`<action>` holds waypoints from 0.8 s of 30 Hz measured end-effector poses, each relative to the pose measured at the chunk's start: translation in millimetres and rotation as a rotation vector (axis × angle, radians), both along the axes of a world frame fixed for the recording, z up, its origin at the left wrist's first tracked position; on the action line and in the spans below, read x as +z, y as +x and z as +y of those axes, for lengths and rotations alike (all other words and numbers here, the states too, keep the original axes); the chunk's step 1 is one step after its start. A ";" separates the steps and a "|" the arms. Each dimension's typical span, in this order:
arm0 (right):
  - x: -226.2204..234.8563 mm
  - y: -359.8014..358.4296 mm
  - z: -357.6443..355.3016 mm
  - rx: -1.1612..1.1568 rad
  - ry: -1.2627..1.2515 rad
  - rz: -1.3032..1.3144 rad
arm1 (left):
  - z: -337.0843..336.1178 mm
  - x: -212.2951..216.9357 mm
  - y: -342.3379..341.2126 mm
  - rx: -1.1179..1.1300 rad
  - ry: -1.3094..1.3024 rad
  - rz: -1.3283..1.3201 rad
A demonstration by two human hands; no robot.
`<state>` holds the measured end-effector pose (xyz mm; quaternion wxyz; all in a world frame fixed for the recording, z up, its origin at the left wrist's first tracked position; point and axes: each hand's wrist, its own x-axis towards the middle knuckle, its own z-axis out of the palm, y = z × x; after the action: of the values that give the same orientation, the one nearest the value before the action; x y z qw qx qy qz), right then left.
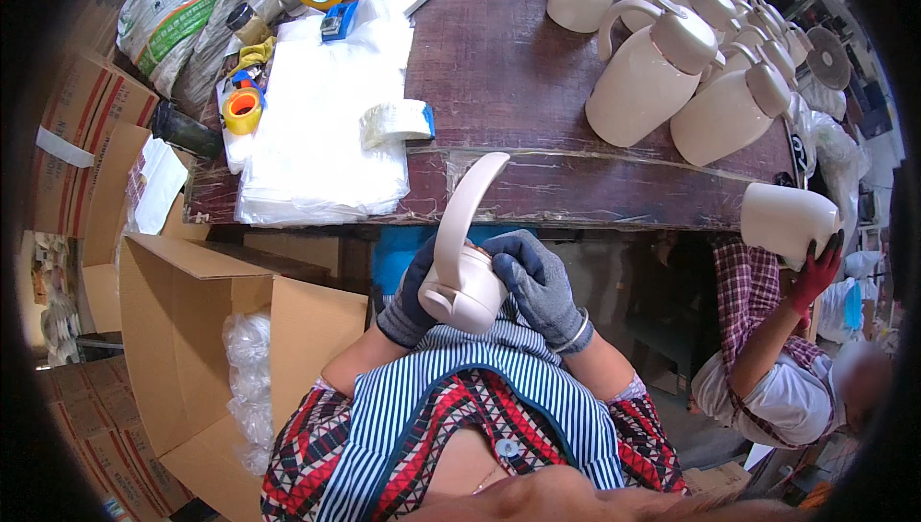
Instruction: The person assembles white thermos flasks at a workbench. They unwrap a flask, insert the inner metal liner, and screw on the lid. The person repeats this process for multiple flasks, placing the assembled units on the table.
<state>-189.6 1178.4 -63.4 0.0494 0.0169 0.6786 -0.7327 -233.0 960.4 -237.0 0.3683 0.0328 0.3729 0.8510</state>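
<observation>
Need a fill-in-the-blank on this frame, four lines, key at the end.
1. The left hand grips a beige piece with a long curved ____.
2. The right hand wears a gray ____.
3. An open box is on the person's ____ side.
4. The co-worker's hand, holding a jug, wears a glove that is mostly ____.

Missing words: handle; glove; left; red.

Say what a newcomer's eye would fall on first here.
The pale lid-and-handle piece probably comes first, held at the centre in the person's gloved left hand, with the right hand against it. Next come the cream jugs crowded at the right of the dark table, then the bright stack of plastic sheets on its left.
</observation>
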 end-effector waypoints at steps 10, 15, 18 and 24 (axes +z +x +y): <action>-40.1 -35.6 7.2 -0.548 0.042 0.156 | 40.1 117.4 -14.2 0.218 0.001 0.082; -1.6 -17.5 1.3 -0.261 0.435 0.388 | 43.1 145.3 -33.2 0.440 -0.778 1.183; -7.1 -26.6 0.8 -0.257 0.413 0.302 | 47.8 148.3 -29.9 0.359 -0.512 0.610; 1.8 -12.5 -15.8 -0.229 0.516 0.286 | 40.6 170.4 -47.9 0.389 -0.266 0.388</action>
<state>-202.1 1162.6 -61.6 -0.1353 0.0017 0.8357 -0.5322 -280.9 1001.0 -66.6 0.1213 0.0743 0.5436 0.8272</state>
